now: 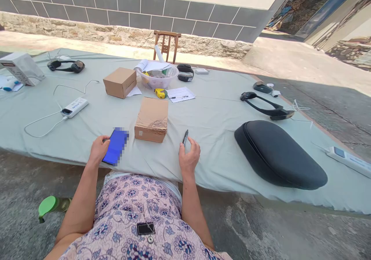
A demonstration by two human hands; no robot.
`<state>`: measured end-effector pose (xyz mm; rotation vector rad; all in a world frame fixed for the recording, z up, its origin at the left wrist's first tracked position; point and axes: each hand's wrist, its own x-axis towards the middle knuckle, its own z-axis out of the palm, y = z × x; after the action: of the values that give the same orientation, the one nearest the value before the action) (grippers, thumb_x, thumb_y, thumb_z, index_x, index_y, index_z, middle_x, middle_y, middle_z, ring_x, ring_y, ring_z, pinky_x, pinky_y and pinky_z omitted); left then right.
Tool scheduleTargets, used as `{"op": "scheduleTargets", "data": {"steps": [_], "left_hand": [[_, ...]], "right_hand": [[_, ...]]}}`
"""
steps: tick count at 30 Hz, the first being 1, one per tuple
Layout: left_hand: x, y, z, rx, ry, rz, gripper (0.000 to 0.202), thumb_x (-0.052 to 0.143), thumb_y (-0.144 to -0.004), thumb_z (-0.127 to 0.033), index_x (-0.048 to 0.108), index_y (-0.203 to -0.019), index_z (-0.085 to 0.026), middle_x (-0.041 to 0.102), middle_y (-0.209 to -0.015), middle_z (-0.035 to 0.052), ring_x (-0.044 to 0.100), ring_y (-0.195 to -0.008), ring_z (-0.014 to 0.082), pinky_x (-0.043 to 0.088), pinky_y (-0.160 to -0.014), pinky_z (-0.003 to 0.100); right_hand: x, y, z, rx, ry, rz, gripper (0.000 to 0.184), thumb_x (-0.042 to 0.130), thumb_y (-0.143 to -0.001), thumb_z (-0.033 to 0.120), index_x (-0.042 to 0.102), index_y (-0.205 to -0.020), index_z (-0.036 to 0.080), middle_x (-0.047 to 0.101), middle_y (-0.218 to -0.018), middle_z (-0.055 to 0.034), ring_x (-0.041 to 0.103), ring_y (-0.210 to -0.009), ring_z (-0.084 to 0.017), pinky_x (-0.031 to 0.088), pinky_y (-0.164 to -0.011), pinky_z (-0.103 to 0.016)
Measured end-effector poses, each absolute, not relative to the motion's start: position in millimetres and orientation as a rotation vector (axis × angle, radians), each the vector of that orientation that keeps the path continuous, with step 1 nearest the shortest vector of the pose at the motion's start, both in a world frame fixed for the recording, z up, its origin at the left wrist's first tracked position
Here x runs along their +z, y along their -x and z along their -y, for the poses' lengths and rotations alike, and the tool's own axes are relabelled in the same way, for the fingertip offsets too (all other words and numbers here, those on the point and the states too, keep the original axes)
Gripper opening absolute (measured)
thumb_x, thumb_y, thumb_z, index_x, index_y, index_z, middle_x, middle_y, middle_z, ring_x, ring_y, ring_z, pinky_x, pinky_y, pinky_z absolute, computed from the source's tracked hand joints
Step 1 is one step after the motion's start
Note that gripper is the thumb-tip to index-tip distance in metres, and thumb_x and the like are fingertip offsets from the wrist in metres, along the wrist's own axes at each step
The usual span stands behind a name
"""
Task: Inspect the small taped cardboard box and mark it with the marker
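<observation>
My left hand (pixel 99 150) is closed on the left edge of a phone (pixel 115 147), whose screen shows blue and is partly blurred out. The phone lies low over the table's near edge. To the right, my right hand (pixel 189 157) has a black marker (pixel 185 137) between thumb and fingers, its dark tip pointing away from me. Between the two hands, slightly farther off, stands a cardboard box (pixel 152 117) with black scribbled lines on its top and right part. Neither hand touches the box.
A white power bank (pixel 74 107) with a cable lies left. Behind are a second cardboard box (pixel 119 81), a plastic basket (pixel 158 81), a tape measure (pixel 160 93) and a written sheet (pixel 182 94). A black case (pixel 278 153) and a headset (pixel 266 107) sit right.
</observation>
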<state>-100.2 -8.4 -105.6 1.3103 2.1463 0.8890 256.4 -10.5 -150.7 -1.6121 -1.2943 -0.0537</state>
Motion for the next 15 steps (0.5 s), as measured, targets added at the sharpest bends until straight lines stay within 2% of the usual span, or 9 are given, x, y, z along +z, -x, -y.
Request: {"op": "scheduleTargets", "data": {"steps": [4, 7, 10, 13, 15], "left_hand": [[-95.2, 93.1, 12.8, 0.990, -1.192, -1.951, 0.038, 0.051, -0.073, -0.042, 0.062, -0.099, -0.016, 0.068, -0.076, 0.0028, 0.061, -0.063, 0.0171, 0.049, -0.057, 0.027], [-82.1, 90.4, 20.0, 1.113, -1.008, -1.681, 0.041, 0.067, -0.062, -0.044, 0.059, -0.094, -0.019, 0.065, -0.069, -0.0012, 0.057, -0.055, 0.0141, 0.046, -0.051, 0.025], [-70.8, 84.4, 28.3, 1.182, -0.858, -1.423, 0.047, 0.080, -0.053, -0.039, 0.058, -0.089, -0.020, 0.065, -0.068, -0.0024, 0.057, -0.054, 0.0128, 0.045, -0.050, 0.023], [-65.1, 66.5, 34.9, 1.259, -0.796, -1.234, 0.044, 0.084, -0.054, -0.034, 0.058, -0.086, -0.020, 0.067, -0.073, -0.0011, 0.059, -0.059, 0.0128, 0.046, -0.053, 0.023], [-64.9, 47.0, 37.7, 1.315, -0.772, -1.092, 0.039, 0.084, -0.057, -0.032, 0.059, -0.086, -0.020, 0.067, -0.076, -0.0011, 0.060, -0.062, 0.0126, 0.047, -0.055, 0.023]], "right_hand": [[-141.9, -249.9, 18.0, 0.126, 1.524, 1.263, 0.036, 0.049, -0.091, 0.040, 0.061, -0.117, 0.018, 0.070, -0.115, -0.0143, 0.064, -0.110, -0.025, 0.050, -0.098, -0.044], [-138.6, -239.5, 24.1, 0.360, 1.465, 1.252, 0.035, 0.050, -0.091, 0.041, 0.063, -0.114, 0.017, 0.073, -0.105, -0.0120, 0.069, -0.098, -0.023, 0.055, -0.090, -0.039], [-137.2, -228.3, 30.1, 0.652, 1.375, 1.325, 0.036, 0.053, -0.090, 0.044, 0.065, -0.111, 0.017, 0.074, -0.096, -0.0095, 0.069, -0.088, -0.020, 0.056, -0.085, -0.036], [-134.1, -220.4, 36.9, 1.036, 1.209, 1.516, 0.045, 0.060, -0.088, 0.045, 0.061, -0.124, 0.018, 0.073, -0.106, -0.0098, 0.070, -0.091, -0.019, 0.057, -0.086, -0.036], [-130.3, -216.7, 42.3, 1.324, 1.078, 1.667, 0.064, 0.068, -0.084, 0.046, 0.050, -0.140, 0.021, 0.069, -0.121, -0.0112, 0.070, -0.099, -0.019, 0.056, -0.089, -0.036]]}}
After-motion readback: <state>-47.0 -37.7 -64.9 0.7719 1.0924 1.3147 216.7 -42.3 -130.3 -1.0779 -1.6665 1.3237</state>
